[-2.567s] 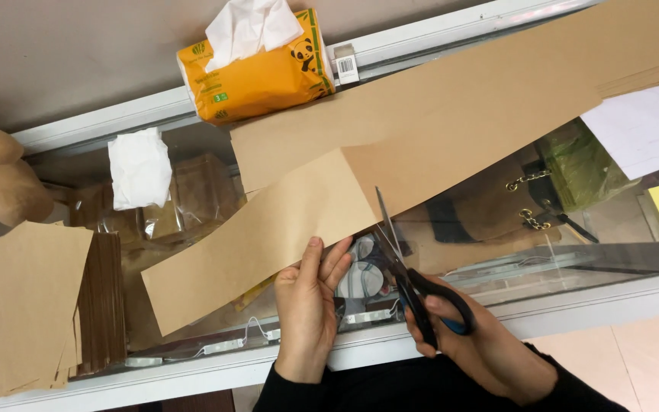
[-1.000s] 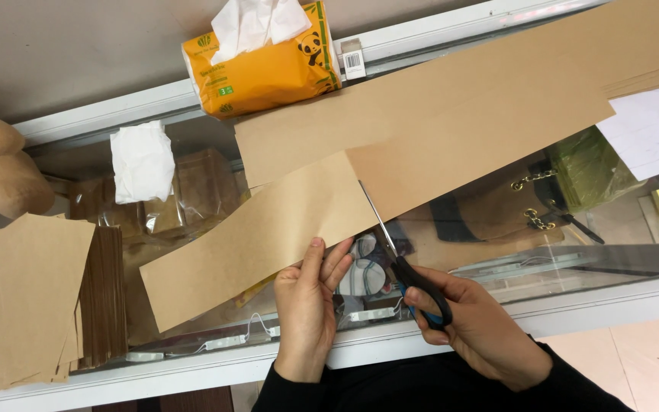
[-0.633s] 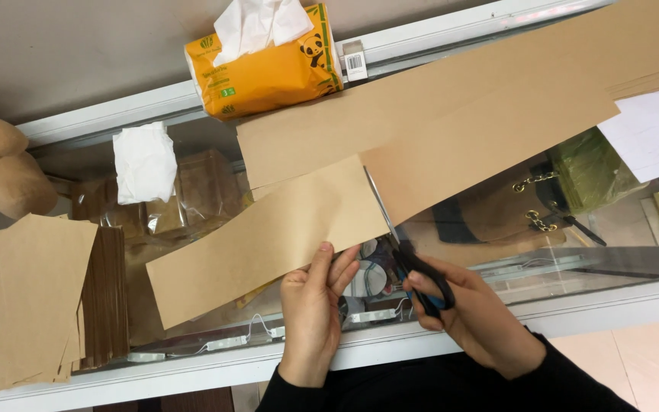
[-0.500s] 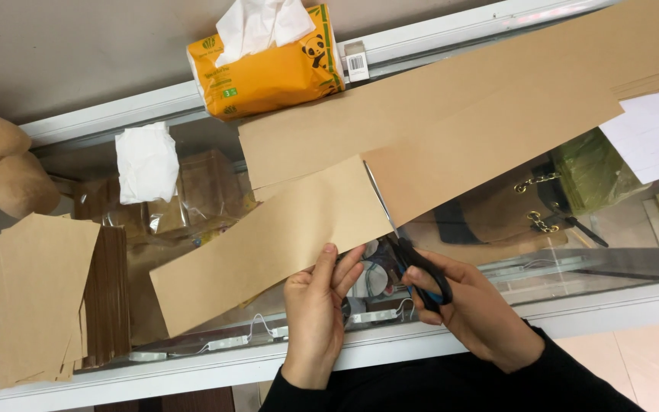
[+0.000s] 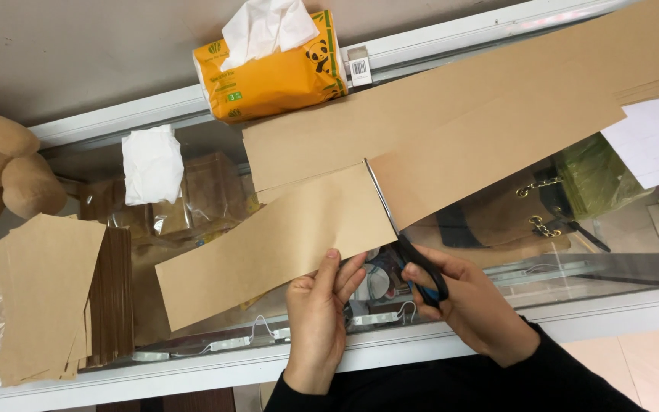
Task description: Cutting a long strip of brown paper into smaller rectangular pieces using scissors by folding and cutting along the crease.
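Now your left hand (image 5: 316, 320) pins the brown paper strip (image 5: 268, 244) near the bench's front edge — keeping it taut — while your right hand (image 5: 467, 301), clamped on the scissors (image 5: 409, 248), cuts.

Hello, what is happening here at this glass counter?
A person is cutting a long strip of brown paper with black scissors in the right hand. The left hand pinches the lower edge of the piece left of the cut. The blades reach far across the strip. A stack of cut brown sheets lies at the left, and an orange tissue pack behind.
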